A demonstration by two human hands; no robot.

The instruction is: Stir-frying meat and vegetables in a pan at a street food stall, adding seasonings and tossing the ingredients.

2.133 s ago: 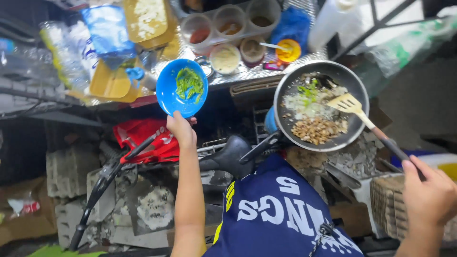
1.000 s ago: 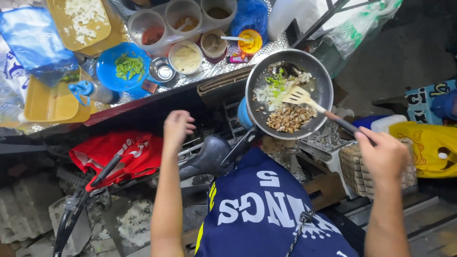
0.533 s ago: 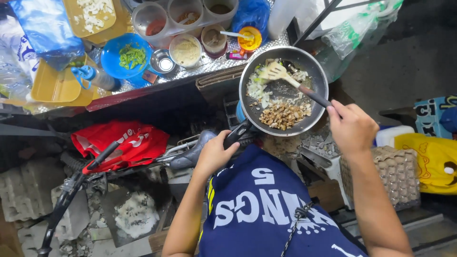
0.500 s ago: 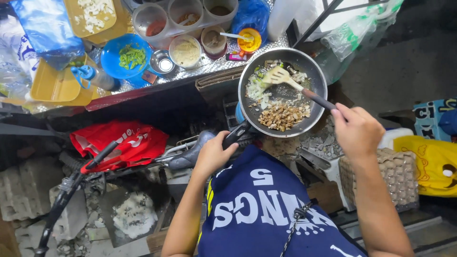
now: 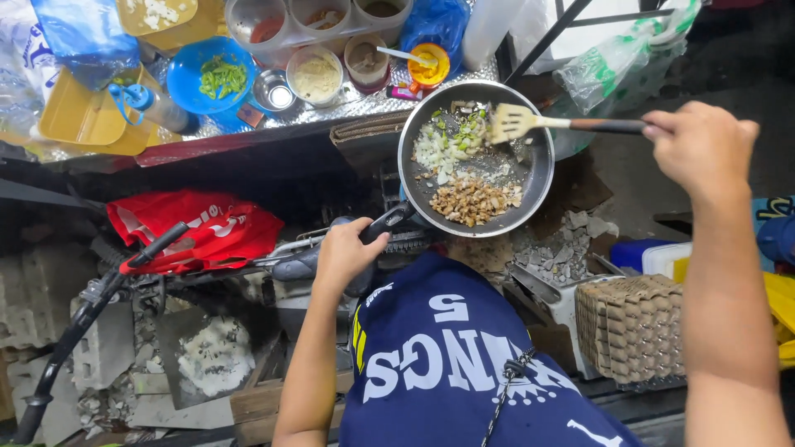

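A dark frying pan [image 5: 530, 194] sits on the burner, holding chopped white onion, green chilli pieces and browned minced bits. My left hand [image 5: 344, 252] is wrapped around the pan's black handle [image 5: 387, 223]. My right hand [image 5: 704, 145] grips the dark handle of a pale slotted spatula [image 5: 515, 122], whose blade rests at the far side of the pan over the green pieces. A blue bowl [image 5: 189, 83] with green chilli strips stands on the foil-covered counter at the far left.
Small cups of seasoning [image 5: 316, 76], a steel cup [image 5: 274, 93], an orange cup with a spoon [image 5: 429, 68] and yellow trays [image 5: 87, 120] crowd the counter. A red cloth [image 5: 199, 228] lies below. A stack of egg trays [image 5: 631, 327] stands at right.
My left hand set the blue bowl on the counter, dropped down and took hold of the pan handle. My right hand swung out to the right, sliding the spatula to the pan's far side.
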